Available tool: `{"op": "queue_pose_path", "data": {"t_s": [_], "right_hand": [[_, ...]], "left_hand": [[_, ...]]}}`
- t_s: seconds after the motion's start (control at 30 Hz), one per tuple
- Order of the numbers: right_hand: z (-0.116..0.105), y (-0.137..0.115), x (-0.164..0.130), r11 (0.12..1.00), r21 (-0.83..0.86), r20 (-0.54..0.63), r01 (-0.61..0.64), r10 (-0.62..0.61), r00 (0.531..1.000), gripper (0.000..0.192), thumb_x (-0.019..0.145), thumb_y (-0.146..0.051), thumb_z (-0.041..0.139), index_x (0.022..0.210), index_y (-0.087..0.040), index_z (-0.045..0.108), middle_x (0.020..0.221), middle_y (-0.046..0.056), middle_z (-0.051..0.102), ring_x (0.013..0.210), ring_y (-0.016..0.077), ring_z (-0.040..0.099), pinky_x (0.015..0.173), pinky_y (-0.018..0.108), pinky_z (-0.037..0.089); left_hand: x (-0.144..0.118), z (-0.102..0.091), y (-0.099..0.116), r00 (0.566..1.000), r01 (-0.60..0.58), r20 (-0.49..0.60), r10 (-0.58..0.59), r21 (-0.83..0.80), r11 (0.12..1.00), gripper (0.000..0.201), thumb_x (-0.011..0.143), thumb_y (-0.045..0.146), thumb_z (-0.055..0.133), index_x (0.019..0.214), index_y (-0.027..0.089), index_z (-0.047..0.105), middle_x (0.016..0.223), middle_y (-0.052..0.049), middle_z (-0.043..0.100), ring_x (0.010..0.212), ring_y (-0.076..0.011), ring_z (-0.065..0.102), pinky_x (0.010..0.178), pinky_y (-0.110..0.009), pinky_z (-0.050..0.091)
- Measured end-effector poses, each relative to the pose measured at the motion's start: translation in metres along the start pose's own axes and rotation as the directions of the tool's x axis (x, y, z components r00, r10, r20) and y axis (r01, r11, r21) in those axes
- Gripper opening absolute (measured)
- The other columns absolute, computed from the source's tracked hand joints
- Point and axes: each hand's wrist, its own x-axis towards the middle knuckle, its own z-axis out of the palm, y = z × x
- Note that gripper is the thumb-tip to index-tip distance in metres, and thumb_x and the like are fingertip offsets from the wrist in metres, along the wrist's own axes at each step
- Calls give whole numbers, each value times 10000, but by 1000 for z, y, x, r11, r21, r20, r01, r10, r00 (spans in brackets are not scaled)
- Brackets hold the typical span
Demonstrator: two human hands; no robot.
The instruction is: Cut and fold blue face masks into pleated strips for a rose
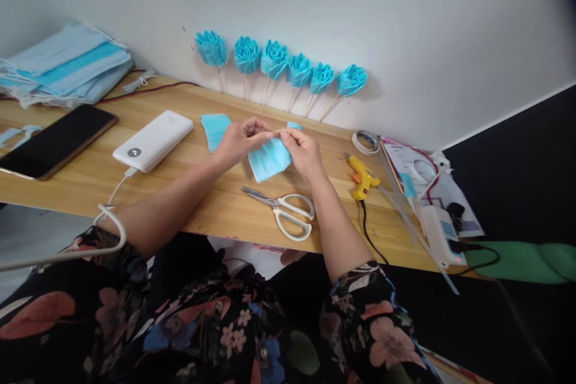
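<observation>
Between my two hands is a light blue piece of mask fabric [270, 161], its upper edge pinched in the fingertips while the rest hangs down. My left hand [245, 139] is closed on the fabric's upper left side. Close beside it, my right hand [303, 149] grips the upper right corner, thumb and fingers together. Another blue fabric piece [215, 130] lies flat just left of my left hand. A small blue scrap [294, 125] shows behind my right hand. White-handled scissors [281, 207] lie on the table below the fabric, blades pointing left.
Several blue fabric roses [274, 60] on sticks lean against the wall. A yellow glue gun [362, 178] and a tape roll [365, 142] lie right, near a power strip [443, 234]. Leftward are a white power bank [155, 139], a phone [60, 139] and stacked masks [67, 63].
</observation>
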Motion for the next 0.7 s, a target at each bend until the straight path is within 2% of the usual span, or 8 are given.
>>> {"op": "queue_pose_path", "data": {"t_s": [0.17,0.33,0.5,0.7], "right_hand": [[1,0,0,999,33,46,21,-23,999,357,924,-498,578,934,-195,765,876,17,735,776,144,609,713,270,461],[0,-3,0,1000,14,1,23,-23,1000,311,901,-461,617,912,-191,773,898,24,754,836,159,639,764,279,476],[-1,-8,-1,999,-43,-27,-17,16,1000,332,859,-496,660,815,-181,759,754,10,701,712,146,579,671,271,434],[-1,-5,1,987,142,-40,-70,77,996,471,806,-660,657,765,-193,701,790,15,679,738,144,554,694,277,435]], "left_hand": [[0,3,-3,998,-66,-20,67,61,996,295,705,377,812,776,134,659,688,-13,647,601,-95,529,557,-219,389],[-1,1,1,999,-29,-31,28,-13,1000,273,797,382,747,736,150,617,588,14,571,522,-81,466,506,-217,368],[0,-1,2,997,-59,-50,55,-74,996,379,817,492,743,716,167,577,561,12,547,523,-91,473,520,-228,396],[-4,1,6,995,-98,31,99,-40,994,536,830,640,662,614,163,550,585,-16,549,578,-104,499,541,-236,405]]}}
